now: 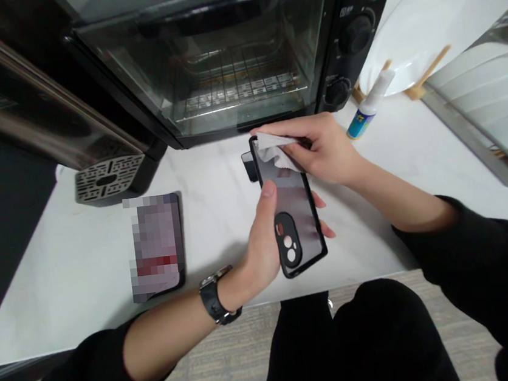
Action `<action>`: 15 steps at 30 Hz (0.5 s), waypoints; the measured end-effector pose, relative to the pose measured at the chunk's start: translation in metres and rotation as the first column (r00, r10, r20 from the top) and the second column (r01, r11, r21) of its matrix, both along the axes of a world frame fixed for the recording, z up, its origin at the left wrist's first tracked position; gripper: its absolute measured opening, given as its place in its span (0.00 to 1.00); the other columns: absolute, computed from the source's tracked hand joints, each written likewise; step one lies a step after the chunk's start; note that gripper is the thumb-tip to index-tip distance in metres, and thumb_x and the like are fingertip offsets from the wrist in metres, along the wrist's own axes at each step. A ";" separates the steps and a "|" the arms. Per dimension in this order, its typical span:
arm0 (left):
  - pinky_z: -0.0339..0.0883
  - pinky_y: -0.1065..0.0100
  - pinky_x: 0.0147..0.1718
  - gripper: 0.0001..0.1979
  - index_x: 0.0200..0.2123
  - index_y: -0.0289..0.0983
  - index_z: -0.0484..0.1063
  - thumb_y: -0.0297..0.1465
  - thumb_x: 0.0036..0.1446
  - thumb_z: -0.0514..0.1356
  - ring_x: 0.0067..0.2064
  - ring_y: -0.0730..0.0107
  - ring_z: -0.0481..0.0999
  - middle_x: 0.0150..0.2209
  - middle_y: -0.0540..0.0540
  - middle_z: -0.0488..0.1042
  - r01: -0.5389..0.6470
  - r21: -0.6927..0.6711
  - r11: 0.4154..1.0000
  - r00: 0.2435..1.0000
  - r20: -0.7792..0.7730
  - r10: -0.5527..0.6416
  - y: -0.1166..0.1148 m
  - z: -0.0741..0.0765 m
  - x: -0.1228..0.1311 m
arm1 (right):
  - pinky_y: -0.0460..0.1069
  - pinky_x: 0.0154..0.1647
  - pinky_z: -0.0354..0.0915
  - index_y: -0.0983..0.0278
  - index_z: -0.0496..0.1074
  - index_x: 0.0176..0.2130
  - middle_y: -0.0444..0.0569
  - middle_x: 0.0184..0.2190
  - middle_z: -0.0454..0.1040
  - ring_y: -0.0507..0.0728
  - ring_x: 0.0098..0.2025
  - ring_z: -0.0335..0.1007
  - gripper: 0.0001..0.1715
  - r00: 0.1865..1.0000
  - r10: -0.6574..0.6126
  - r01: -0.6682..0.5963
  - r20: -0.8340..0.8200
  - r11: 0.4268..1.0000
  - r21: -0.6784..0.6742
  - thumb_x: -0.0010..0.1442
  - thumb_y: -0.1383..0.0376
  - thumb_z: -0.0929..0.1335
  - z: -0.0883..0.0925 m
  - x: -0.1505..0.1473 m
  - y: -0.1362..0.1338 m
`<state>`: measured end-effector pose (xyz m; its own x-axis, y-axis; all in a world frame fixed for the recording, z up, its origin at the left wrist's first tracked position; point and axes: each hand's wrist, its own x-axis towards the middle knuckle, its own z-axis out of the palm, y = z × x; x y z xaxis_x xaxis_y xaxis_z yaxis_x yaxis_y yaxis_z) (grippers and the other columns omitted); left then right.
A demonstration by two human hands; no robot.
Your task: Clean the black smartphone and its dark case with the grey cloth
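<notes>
My left hand (262, 238) grips a black-rimmed clear phone case (294, 213) from its left edge, thumb on the rim, holding it above the white counter's front edge. The camera cut-out faces me at the near end. My right hand (323, 149) pinches a small white wipe (273, 148) and presses it onto the case's far end. A black watch sits on my left wrist.
A phone (156, 246) lies flat on the white counter (216, 182) to the left. A black toaster oven (238, 51) stands behind, a small white spray bottle (370, 107) to its right, white plates in a rack (473, 67) at far right, a drip tray (108, 179) at left.
</notes>
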<state>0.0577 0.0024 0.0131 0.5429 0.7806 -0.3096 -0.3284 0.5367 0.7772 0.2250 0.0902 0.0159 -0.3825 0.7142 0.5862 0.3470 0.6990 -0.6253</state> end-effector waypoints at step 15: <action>0.69 0.70 0.21 0.41 0.42 0.35 0.76 0.69 0.58 0.52 0.23 0.66 0.77 0.26 0.44 0.79 -0.120 0.039 0.992 0.988 -0.096 0.123 -0.002 0.004 0.001 | 0.50 0.41 0.68 0.64 0.80 0.36 0.46 0.31 0.79 0.55 0.35 0.77 0.19 0.985 -0.138 0.123 0.103 0.982 0.140 0.73 0.60 0.64 -0.004 0.003 0.010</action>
<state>0.0584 0.0000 0.0167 0.4114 0.8498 -0.3296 -0.3108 0.4707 0.8258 0.2283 0.0998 0.0115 -0.3596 0.6812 0.6376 0.5035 0.7170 -0.4821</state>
